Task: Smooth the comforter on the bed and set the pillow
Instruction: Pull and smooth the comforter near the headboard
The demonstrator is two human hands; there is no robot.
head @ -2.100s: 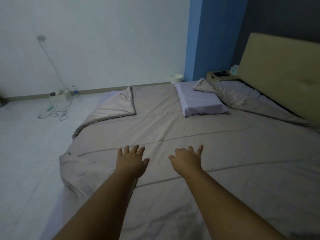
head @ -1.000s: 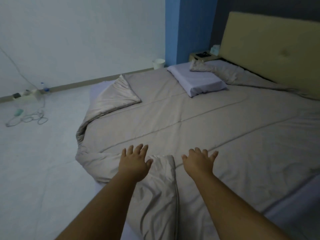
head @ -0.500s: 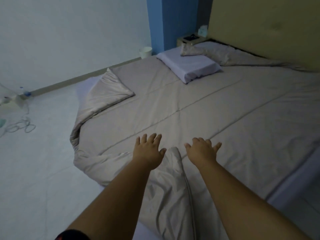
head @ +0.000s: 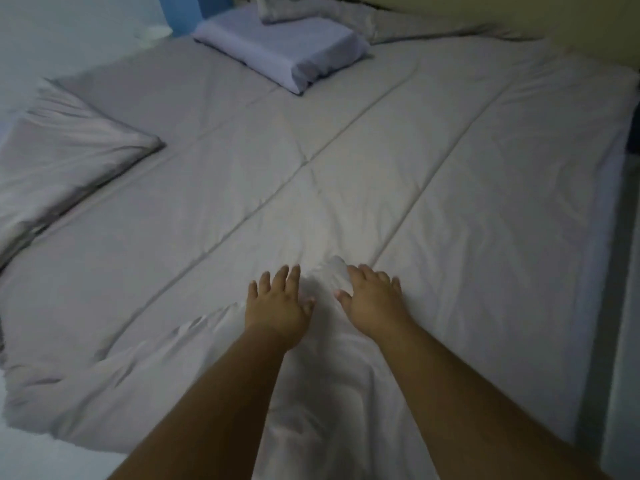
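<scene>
A grey-beige quilted comforter [head: 346, 161] covers the bed. Its near corner is folded back into a wrinkled flap [head: 322, 375] under my arms. My left hand [head: 277, 303] and my right hand [head: 372, 299] lie flat on either side of that flap's tip, fingers spread, holding nothing. Another corner is folded over at the left [head: 69, 150]. A lavender pillow [head: 280, 50] lies flat at the far end, beside a bunched strip of comforter [head: 346, 15] along the headboard.
The tan headboard [head: 588, 19] runs along the top right. The pale floor [head: 34, 459] shows at the lower left and a strip of it [head: 623, 306] past the bed's right edge. A blue wall [head: 187, 8] stands behind the pillow.
My view has tilted down and closer to the bed. Both hands have slid forward along the folded near corner and now press beside its tip.
</scene>
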